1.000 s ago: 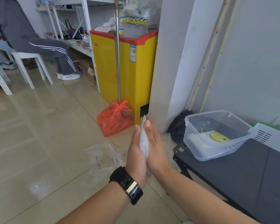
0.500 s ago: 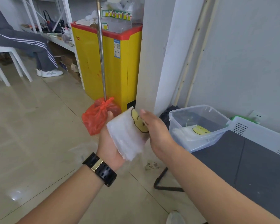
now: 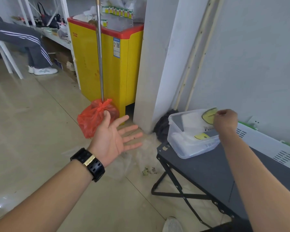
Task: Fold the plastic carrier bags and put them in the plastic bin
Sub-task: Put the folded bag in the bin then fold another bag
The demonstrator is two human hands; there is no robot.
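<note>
My right hand is over the clear plastic bin and pinches a folded white carrier bag with a yellow smiley print by its edge. The bag hangs over the bin's opening. Inside the bin lies another folded white bag with the same yellow print. My left hand is held palm up with fingers spread and nothing in it, over the floor to the left of the bin. It wears a black watch.
The bin stands on the corner of a dark folding table. A red bag tied round a metal pole, a yellow freezer and a pillar stand behind. Clear plastic sheeting lies on the floor. A person sits far left.
The folded bag left my left hand; my right hand carried it right to the bin. My left hand opened and stayed behind, palm up.
</note>
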